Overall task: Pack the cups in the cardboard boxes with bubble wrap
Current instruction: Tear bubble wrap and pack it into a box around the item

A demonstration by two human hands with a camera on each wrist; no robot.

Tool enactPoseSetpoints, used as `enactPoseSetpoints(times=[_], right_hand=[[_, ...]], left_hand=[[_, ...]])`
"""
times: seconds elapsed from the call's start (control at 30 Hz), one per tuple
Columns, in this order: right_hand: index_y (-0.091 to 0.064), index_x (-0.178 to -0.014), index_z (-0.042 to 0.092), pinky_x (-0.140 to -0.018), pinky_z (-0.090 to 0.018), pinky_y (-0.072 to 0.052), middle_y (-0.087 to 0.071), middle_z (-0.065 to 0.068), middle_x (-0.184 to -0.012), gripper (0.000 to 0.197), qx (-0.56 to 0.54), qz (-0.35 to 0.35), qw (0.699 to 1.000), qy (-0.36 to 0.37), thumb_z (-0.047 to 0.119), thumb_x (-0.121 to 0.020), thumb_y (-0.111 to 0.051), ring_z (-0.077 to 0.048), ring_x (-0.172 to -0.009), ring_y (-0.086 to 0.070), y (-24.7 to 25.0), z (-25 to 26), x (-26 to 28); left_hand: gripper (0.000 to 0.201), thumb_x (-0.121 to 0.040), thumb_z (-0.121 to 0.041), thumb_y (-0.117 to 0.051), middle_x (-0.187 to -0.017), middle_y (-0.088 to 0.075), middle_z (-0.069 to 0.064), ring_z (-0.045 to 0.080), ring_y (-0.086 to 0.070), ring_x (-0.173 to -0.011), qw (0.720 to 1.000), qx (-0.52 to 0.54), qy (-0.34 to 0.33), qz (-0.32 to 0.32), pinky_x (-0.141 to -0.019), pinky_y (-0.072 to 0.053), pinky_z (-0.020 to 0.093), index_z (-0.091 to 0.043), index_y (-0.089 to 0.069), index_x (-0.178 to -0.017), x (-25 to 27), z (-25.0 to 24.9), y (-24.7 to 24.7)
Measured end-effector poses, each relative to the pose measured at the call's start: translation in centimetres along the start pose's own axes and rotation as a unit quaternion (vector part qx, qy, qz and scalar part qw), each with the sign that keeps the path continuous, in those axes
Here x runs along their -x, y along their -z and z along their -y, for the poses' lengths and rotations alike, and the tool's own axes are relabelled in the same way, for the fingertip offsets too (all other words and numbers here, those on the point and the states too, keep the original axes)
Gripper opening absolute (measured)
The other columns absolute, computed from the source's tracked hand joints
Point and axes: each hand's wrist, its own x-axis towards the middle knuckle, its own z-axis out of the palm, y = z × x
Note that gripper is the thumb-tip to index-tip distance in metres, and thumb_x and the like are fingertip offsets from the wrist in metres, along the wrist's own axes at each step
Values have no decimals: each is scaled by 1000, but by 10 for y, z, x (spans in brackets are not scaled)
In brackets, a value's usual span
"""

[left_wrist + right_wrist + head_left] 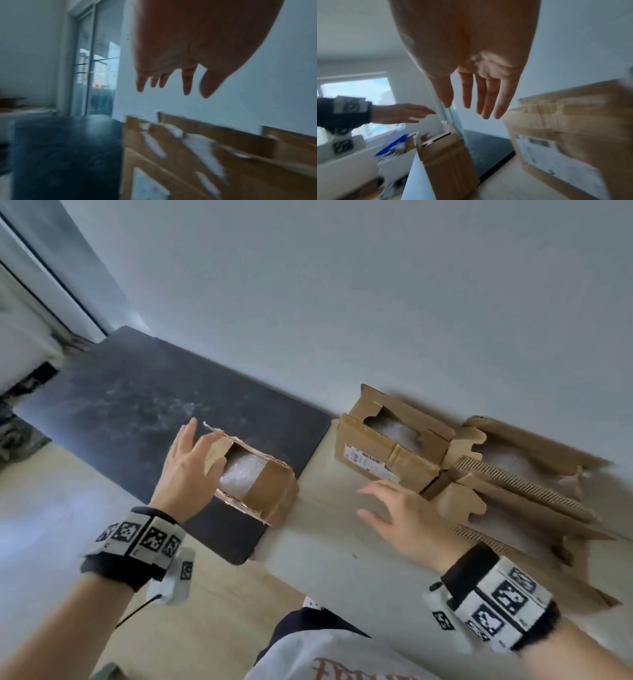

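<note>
1. Cardboard small box (255,486) sits on the black mat (130,412), bubble wrap (239,474) inside, flaps open.
2. My left hand (188,463) hovers at its left flap, fingers spread, gripping nothing.
3. My right hand (407,522) is open too, just near the labelled box (387,450).

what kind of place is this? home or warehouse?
Probably a home, not a warehouse: plain white wall, glass door onto what may be a balcony, and a few small cardboard boxes on a table.
</note>
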Motion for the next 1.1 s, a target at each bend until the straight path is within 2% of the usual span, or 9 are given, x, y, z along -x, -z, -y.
enactPoseSetpoints(times=[0.1, 0.17, 0.27, 0.33, 0.43, 0.53, 0.8, 1.0, 1.1], right_hand=[[-34, -143, 22, -104, -28, -38, -34, 3, -146, 60, -24, 65, 997, 20, 40, -91, -57, -12, -129, -41, -35, 28, -53], [-25, -147, 22, -107, -26, -32, -29, 2, -150, 67, -79, 71, 994, 2, 37, -91, -59, -13, -134, -36, -55, 40, -81], [-35, -143, 20, -105, -28, -36, -42, -1, -146, 56, -126, 44, 990, -52, 31, -93, -58, -19, -129, -44, -73, 45, -109], [-50, -133, 17, -99, -31, -44, -57, -5, -131, 42, -133, 22, 987, -86, 27, -93, -58, -23, -118, -56, -80, 43, -118], [-56, -125, 14, -97, -37, -47, -64, -8, -119, 34, -161, -2, 979, -122, 24, -92, -59, -24, -110, -61, -87, 39, -124], [-60, -119, 13, -90, -34, -50, -67, -7, -110, 26, -154, -38, 980, -118, 21, -94, -57, -23, -102, -62, -89, 40, -125], [-62, -112, 7, -71, -29, -60, -64, -6, -93, 19, -193, -128, 964, -133, 12, -97, -51, -21, -85, -66, -51, 8, -83], [-63, -118, 14, -75, -36, -58, -67, -5, -106, 25, -119, -164, 964, -172, 9, -96, -51, -20, -90, -66, -24, -28, -18], [-65, -114, 13, -76, -32, -56, -70, -7, -95, 24, -88, -205, 956, -191, 7, -95, -52, -23, -84, -68, -17, -37, 2]], left_hand=[[38, -94, -31, -53, -156, -20, 8, 25, -23, -141, 989, 44, 123, 68, -111, -25, 38, -29, -50, -132, -15, 43, 14], [33, -94, -28, -53, -144, -42, 7, 22, -41, -128, 979, 90, 166, 82, -100, -34, 35, -25, -55, -128, -18, 63, 14], [22, -95, -15, -50, -120, -60, 5, 17, -54, -103, 946, 223, 213, 105, -90, -42, 34, -22, -62, -112, -16, 78, 9], [36, -90, 8, -40, -116, -59, 10, 19, -60, -95, 914, 316, 220, 126, -85, -47, 34, -20, -60, -101, -12, 83, 5], [44, -83, 20, -47, -107, -61, 9, 17, -66, -84, 941, 283, 158, 91, -78, -50, 35, -22, -54, -92, -9, 89, -1], [27, -79, 2, -71, -99, -67, 1, 12, -68, -84, 967, 223, 90, 79, -78, -52, 31, -18, -56, -89, -12, 92, -6], [29, -80, -6, -70, -93, -74, -8, 11, -70, -86, 954, 248, -10, 166, -79, -53, 34, -31, -57, -72, -19, 59, -27], [27, -82, -3, -68, -102, -68, -14, -4, -64, -92, 936, 282, -71, 200, -83, -51, 27, -26, -55, -77, -12, 2, -73], [30, -80, -7, -72, -103, -62, -24, -11, -59, -93, 942, 255, -85, 202, -84, -46, 15, -18, -63, -106, -9, -19, -98]])
